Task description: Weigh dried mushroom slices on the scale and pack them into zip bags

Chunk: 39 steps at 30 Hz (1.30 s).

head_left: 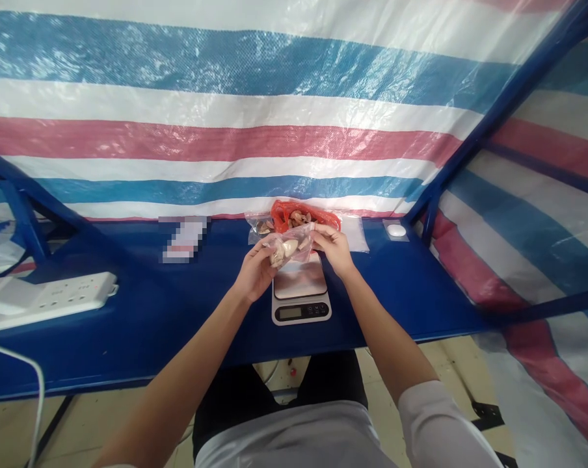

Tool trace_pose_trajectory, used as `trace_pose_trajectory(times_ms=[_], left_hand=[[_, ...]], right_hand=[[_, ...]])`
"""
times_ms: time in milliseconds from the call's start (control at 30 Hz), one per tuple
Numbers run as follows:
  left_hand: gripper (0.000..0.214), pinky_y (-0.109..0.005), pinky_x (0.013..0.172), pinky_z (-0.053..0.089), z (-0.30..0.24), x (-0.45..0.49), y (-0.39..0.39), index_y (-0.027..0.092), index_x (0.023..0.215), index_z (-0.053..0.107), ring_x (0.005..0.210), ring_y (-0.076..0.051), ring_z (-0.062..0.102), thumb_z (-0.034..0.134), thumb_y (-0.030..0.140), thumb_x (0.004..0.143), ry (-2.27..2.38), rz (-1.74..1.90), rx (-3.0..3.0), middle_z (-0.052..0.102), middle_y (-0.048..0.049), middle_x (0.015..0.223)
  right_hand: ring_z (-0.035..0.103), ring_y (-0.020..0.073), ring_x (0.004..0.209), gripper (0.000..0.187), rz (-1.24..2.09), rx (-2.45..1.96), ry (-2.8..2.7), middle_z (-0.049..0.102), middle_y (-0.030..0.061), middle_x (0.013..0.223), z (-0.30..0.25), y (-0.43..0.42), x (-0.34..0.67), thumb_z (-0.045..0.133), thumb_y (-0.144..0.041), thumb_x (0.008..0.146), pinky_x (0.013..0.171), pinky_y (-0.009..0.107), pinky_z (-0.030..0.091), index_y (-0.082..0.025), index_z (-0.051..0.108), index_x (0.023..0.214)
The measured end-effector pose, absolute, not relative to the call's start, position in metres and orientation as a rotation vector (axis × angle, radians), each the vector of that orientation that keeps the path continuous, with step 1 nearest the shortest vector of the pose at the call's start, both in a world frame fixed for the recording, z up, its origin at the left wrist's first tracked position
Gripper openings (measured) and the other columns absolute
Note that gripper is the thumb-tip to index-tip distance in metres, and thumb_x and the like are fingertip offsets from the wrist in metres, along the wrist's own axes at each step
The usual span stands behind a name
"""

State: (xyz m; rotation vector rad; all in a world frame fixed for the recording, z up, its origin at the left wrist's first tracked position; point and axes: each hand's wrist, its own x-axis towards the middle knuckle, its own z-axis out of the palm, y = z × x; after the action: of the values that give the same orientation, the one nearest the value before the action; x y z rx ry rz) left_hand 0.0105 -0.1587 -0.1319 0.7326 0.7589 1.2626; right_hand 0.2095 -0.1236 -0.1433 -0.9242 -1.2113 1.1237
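Between my two hands is a clear plastic bag (290, 247) with pale, dried-looking pieces inside. My left hand (255, 270) grips its lower left end, fingers closed on the plastic. At the upper right corner, my right hand (334, 247) pinches the bag's edge. The bag is held above a kitchen scale (301, 292) with a metal plate and a dark display panel; I cannot read any figure there. Just behind the hands lies an open red plastic bag (323, 213) holding brownish dried pieces. Another clear bag (262, 227) with similar pieces is to its left.
On the blue table (177, 312), a white power strip (74, 292) lies at left and a blurred-out item (185, 239) behind it. Flat clear bags (357, 234) lie right of the red bag. Farther right is a small bag with a white round object (396, 231). Striped sheeting (226, 140) hangs behind.
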Motion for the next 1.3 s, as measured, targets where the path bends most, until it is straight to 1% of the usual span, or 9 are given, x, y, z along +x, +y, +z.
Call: trace_pose_trajectory(times_ms=[100, 200, 300, 467, 700, 867, 1033, 1100, 1300], left_hand=[[0.037, -0.039, 0.094, 0.058, -0.134, 0.008, -0.153, 0.024, 0.106, 0.072, 0.1, -0.021, 0.073, 0.078, 0.024, 0.07, 0.787, 1.259, 0.729, 0.078, -0.0044, 0.108], [0.03, -0.036, 0.086, 0.059, -0.14, 0.001, -0.148, 0.02, 0.094, 0.074, 0.093, -0.021, 0.072, 0.082, 0.027, 0.066, 0.848, 1.294, 0.774, 0.078, -0.006, 0.1], [0.03, -0.037, 0.087, 0.058, -0.146, -0.011, -0.144, 0.019, 0.089, 0.073, 0.09, -0.021, 0.072, 0.083, 0.03, 0.064, 0.968, 1.472, 0.888, 0.076, -0.0049, 0.093], [0.033, -0.039, 0.097, 0.054, -0.147, -0.029, -0.145, 0.019, 0.102, 0.072, 0.101, -0.022, 0.07, 0.076, 0.037, 0.075, 1.27, 1.75, 1.354, 0.075, -0.0075, 0.105], [0.023, -0.029, 0.079, 0.055, -0.125, -0.006, -0.14, 0.021, 0.1, 0.076, 0.08, -0.016, 0.067, 0.068, 0.039, 0.088, 1.156, 1.525, 2.003, 0.076, -0.0041, 0.096], [0.027, -0.027, 0.069, 0.051, -0.126, 0.01, -0.12, 0.019, 0.099, 0.073, 0.071, -0.015, 0.066, 0.067, 0.042, 0.087, 1.138, 1.4, 1.977, 0.075, -0.0031, 0.085], [0.023, -0.026, 0.067, 0.049, -0.134, 0.01, -0.104, 0.018, 0.088, 0.069, 0.067, -0.014, 0.062, 0.067, 0.041, 0.086, 1.182, 1.39, 1.963, 0.07, -0.0013, 0.075], [0.023, -0.026, 0.067, 0.048, -0.137, 0.009, -0.101, 0.017, 0.086, 0.069, 0.067, -0.014, 0.062, 0.067, 0.04, 0.086, 1.177, 1.393, 1.956, 0.07, -0.0016, 0.076], [0.017, -0.026, 0.068, 0.049, -0.148, 0.006, -0.103, 0.018, 0.083, 0.071, 0.071, -0.014, 0.063, 0.066, 0.033, 0.088, 1.127, 1.504, 1.999, 0.073, -0.0039, 0.081]], right_hand=[[0.075, 0.0222, 0.086, 0.043, 1.148, -0.969, -1.159, 0.079, 0.0026, 0.098, -0.138, -0.123, 0.211, 0.083, -0.054, 0.067, 0.074, 0.038, 0.066, -0.023, 0.078, 0.096], [0.075, 0.0226, 0.081, 0.041, 1.153, -1.022, -1.161, 0.078, 0.0026, 0.091, -0.133, -0.122, 0.212, 0.084, -0.052, 0.067, 0.069, 0.039, 0.066, -0.022, 0.078, 0.095], [0.074, 0.0239, 0.083, 0.036, 1.168, -1.052, -1.158, 0.077, 0.0025, 0.089, -0.131, -0.12, 0.212, 0.085, -0.047, 0.065, 0.071, 0.04, 0.067, -0.023, 0.079, 0.091], [0.074, 0.0236, 0.087, 0.035, 1.197, -1.023, -1.132, 0.077, 0.0016, 0.092, -0.134, -0.12, 0.208, 0.087, -0.044, 0.061, 0.075, 0.04, 0.067, -0.023, 0.079, 0.088], [0.075, 0.0282, 0.097, 0.032, 1.129, -1.054, -1.237, 0.079, 0.0043, 0.098, -0.135, -0.109, 0.195, 0.081, -0.045, 0.069, 0.086, 0.043, 0.063, -0.023, 0.081, 0.091], [0.07, 0.0276, 0.112, 0.022, 1.051, -1.047, -1.273, 0.079, 0.0032, 0.102, -0.138, -0.096, 0.189, 0.079, -0.036, 0.07, 0.097, 0.042, 0.059, -0.024, 0.081, 0.088], [0.07, 0.0269, 0.113, 0.02, 1.043, -1.062, -1.289, 0.079, 0.0034, 0.099, -0.142, -0.085, 0.182, 0.078, -0.037, 0.074, 0.1, 0.042, 0.057, -0.023, 0.08, 0.088], [0.072, 0.0258, 0.107, 0.022, 1.086, -1.056, -1.282, 0.079, 0.0037, 0.098, -0.143, -0.084, 0.178, 0.077, -0.04, 0.076, 0.097, 0.042, 0.058, -0.023, 0.08, 0.09], [0.075, 0.0245, 0.091, 0.035, 1.255, -1.017, -1.273, 0.079, 0.0044, 0.1, -0.141, -0.091, 0.173, 0.073, -0.051, 0.081, 0.069, 0.034, 0.065, -0.022, 0.079, 0.1]])
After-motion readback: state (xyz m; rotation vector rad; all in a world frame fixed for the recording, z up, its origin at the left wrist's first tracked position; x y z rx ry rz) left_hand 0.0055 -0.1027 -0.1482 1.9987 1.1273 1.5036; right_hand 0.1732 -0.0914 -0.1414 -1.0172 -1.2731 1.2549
